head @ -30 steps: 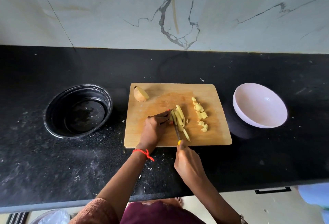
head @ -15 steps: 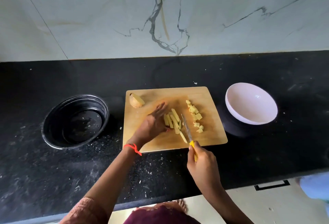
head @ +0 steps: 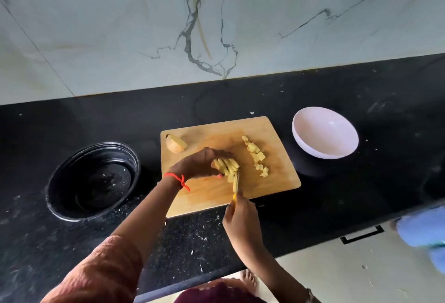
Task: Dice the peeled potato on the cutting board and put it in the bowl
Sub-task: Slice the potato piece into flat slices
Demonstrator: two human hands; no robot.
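On one board [head: 277, 156], left hand [head: 199, 165] grips potato [head: 227, 166], right hand [head: 240, 216] one knife [head: 236, 182].

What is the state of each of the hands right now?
Left hand: closed, gripping the potato sticks on the cutting board.
Right hand: closed, holding the knife by its handle.

wooden cutting board [head: 277, 139], matt | white bowl [head: 346, 134], smooth | black speckled countertop [head: 385, 110], glossy
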